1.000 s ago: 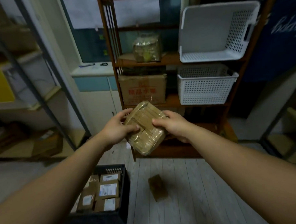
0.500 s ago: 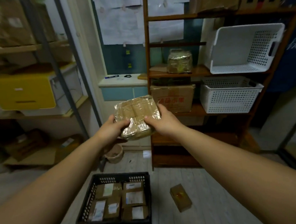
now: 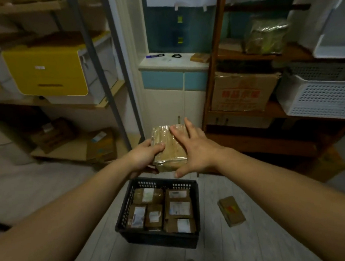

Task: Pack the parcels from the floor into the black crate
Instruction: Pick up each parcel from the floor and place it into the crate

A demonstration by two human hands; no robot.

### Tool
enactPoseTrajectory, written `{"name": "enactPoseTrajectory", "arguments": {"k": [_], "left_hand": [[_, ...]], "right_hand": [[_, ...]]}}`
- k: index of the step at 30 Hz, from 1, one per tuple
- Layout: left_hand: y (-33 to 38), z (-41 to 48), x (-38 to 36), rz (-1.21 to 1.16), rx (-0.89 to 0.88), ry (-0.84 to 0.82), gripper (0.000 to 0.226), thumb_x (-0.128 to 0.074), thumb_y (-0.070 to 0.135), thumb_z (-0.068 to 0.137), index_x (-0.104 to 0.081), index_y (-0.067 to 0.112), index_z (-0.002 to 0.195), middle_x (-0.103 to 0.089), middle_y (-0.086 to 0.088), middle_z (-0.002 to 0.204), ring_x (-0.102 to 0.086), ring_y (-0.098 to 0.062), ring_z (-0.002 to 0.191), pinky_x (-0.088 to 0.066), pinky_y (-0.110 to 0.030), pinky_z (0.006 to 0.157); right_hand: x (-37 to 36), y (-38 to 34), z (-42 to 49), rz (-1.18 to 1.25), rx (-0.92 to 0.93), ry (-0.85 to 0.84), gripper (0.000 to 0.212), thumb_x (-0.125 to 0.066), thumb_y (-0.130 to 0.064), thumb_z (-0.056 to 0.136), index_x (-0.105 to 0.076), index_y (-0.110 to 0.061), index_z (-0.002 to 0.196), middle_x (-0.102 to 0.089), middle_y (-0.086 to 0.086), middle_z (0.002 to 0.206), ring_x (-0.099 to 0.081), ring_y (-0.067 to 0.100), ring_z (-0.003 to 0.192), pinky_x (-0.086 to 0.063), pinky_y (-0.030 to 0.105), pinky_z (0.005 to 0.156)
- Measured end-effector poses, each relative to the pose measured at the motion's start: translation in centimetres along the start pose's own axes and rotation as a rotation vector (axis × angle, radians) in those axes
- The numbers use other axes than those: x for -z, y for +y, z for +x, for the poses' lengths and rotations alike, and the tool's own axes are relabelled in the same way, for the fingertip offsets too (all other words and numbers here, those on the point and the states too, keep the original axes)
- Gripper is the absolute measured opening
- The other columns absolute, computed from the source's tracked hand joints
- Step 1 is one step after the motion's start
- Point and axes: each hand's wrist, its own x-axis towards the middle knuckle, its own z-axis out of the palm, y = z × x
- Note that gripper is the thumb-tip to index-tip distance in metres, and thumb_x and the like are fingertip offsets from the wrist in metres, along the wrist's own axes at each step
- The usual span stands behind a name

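A tape-wrapped brown parcel [image 3: 167, 148] hangs in the air above the far end of the black crate [image 3: 160, 237]. My left hand [image 3: 144, 158] grips its left side from below. My right hand [image 3: 195, 149] lies flat on the parcel's top and right edge, fingers spread, holding nothing. The crate stands on the floor and holds several brown labelled parcels [image 3: 179, 208]. One more brown parcel [image 3: 231, 211] lies on the floor to the right of the crate.
A wooden shelf unit [image 3: 209, 91] with a cardboard box [image 3: 244, 91] and white baskets [image 3: 319, 99] stands at the right. A metal rack [image 3: 112, 77] with a yellow box [image 3: 49, 71] stands at the left, cartons on its bottom shelf. Pale plank floor surrounds the crate.
The view has swung left and down, so the crate sits under the parcel. My right hand has loosened from gripping the parcel to an open, spread palm; my left hand still holds it.
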Motion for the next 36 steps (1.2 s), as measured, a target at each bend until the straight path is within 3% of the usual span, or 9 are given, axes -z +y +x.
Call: {"name": "enactPoseTrajectory", "arguments": {"k": [5,10,12,16,19,23,27,36], "left_hand": [[-0.8,5.1,3.7,0.068,0.074,0.052,0.035,-0.048,0.036,0.096,-0.045,0.024,0.129,-0.063,-0.011,0.113,-0.061,-0.033,0.105,-0.052,-0.047,0.086],[-1.7,9.5,7.1,0.190,0.066,0.081,0.049,-0.053,0.035,0.093,-0.036,0.028,0.138,-0.059,-0.001,0.117,-0.061,-0.019,0.097,-0.052,-0.029,0.065],[-2.6,11.4,8.0,0.257,0.055,0.046,0.055,-0.055,0.033,0.092,-0.032,0.027,0.141,-0.056,-0.001,0.117,-0.059,-0.016,0.094,-0.050,-0.025,0.064],[-5.5,16.0,9.9,0.434,0.012,-0.082,0.065,-0.062,0.031,0.088,-0.029,0.024,0.144,-0.054,-0.005,0.125,-0.055,-0.024,0.113,-0.051,-0.043,0.093],[-8.8,19.9,11.9,0.549,-0.001,-0.167,0.069,-0.061,0.035,0.088,-0.025,0.026,0.146,-0.046,-0.007,0.140,-0.048,-0.027,0.125,-0.044,-0.038,0.100],[-15.5,25.3,16.0,0.673,0.071,-0.154,0.068,-0.047,0.050,0.092,-0.015,0.032,0.150,-0.028,-0.006,0.154,-0.034,-0.027,0.138,-0.031,-0.037,0.108],[-24.2,29.2,19.9,0.816,0.130,-0.140,0.065,-0.045,0.044,0.095,-0.018,0.020,0.150,-0.020,-0.006,0.157,-0.020,-0.025,0.144,-0.017,-0.038,0.116],[-45.2,38.4,18.6,0.946,0.189,-0.189,0.074,-0.043,0.052,0.092,-0.006,0.026,0.151,-0.001,-0.010,0.160,0.000,-0.031,0.146,-0.011,-0.052,0.118]], "right_hand": [[-2.0,0.2,7.5,0.016,0.051,0.001,0.123,-0.076,-0.058,0.061,0.012,-0.045,0.146,0.018,0.000,0.156,-0.005,0.036,0.144,-0.026,0.048,0.114],[-4.7,-0.1,12.8,0.098,0.038,0.028,0.121,-0.076,-0.059,0.061,0.007,-0.043,0.147,0.013,0.000,0.156,-0.006,0.035,0.143,-0.026,0.050,0.113],[-6.1,0.1,14.4,0.085,0.025,0.008,0.120,-0.076,-0.060,0.062,0.005,-0.042,0.148,0.012,0.003,0.155,-0.012,0.036,0.141,-0.029,0.049,0.111],[-9.7,0.1,17.4,0.092,-0.017,-0.040,0.119,-0.077,-0.060,0.062,-0.001,-0.036,0.150,0.006,0.013,0.155,-0.016,0.040,0.139,-0.031,0.049,0.109],[-13.1,-0.6,19.6,0.193,-0.098,-0.049,0.114,-0.079,-0.056,0.062,-0.006,-0.039,0.148,0.008,0.011,0.156,-0.013,0.039,0.140,-0.031,0.049,0.108],[-19.3,-1.8,23.2,0.239,-0.236,-0.131,0.114,-0.074,-0.064,0.063,0.000,-0.044,0.147,0.015,0.007,0.156,-0.007,0.040,0.142,-0.027,0.054,0.112],[-27.4,-2.4,26.5,0.239,-0.315,-0.195,0.114,-0.072,-0.066,0.064,-0.002,-0.038,0.149,0.013,0.008,0.154,-0.009,0.040,0.140,-0.023,0.049,0.113],[-46.9,2.4,35.4,0.226,-0.279,-0.335,0.115,-0.074,-0.059,0.065,0.002,-0.039,0.149,0.015,0.008,0.154,-0.009,0.042,0.140,-0.030,0.050,0.110]]}}
